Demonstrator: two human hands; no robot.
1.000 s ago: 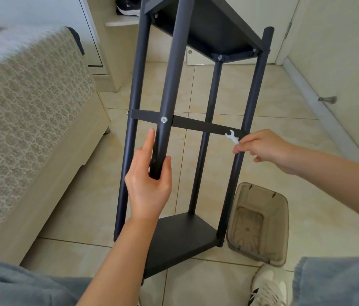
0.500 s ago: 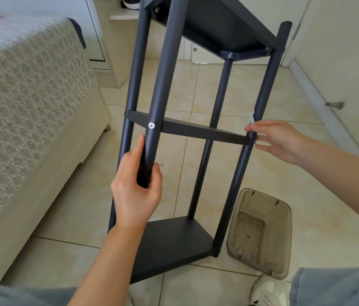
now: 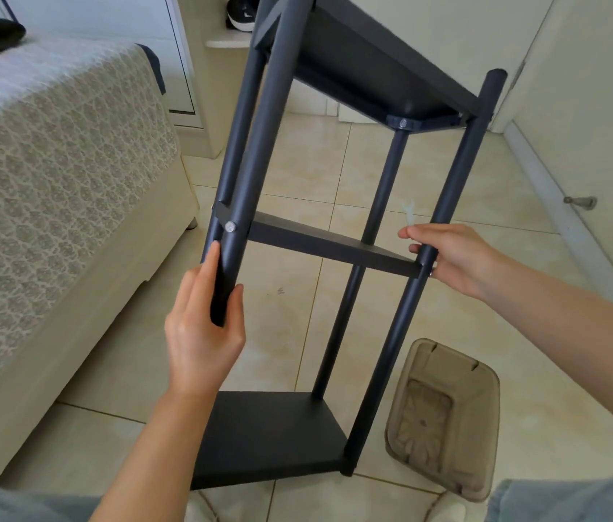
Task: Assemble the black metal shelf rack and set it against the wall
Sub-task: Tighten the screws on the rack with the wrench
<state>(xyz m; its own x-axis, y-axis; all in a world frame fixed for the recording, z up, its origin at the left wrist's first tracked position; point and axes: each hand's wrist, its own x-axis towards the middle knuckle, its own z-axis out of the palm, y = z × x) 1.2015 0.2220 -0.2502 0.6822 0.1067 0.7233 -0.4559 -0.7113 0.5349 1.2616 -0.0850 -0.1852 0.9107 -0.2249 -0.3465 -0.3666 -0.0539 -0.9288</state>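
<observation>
The black metal shelf rack (image 3: 327, 246) stands tilted on the tiled floor, with its bottom shelf (image 3: 267, 435) near my feet and its upper shelf (image 3: 372, 69) leaning away. My left hand (image 3: 199, 340) grips the near pole just below the middle shelf's bolt (image 3: 230, 226). My right hand (image 3: 459, 258) is behind the right pole where the middle shelf joins it. It pinches a small white wrench (image 3: 408, 212), whose tip sticks up above the fingers. The bolt at that joint is hidden by the pole.
A bed (image 3: 52, 175) with a patterned cover fills the left side, close to the rack. A translucent brown bin (image 3: 444, 420) lies on the floor beside the right pole's foot. The right wall carries a door stop (image 3: 579, 201). A shoe (image 3: 239, 15) sits on a ledge behind.
My right hand has moved from in front of the right pole to behind it, and the wrench now points upward. The rack and my left hand have shifted left in view.
</observation>
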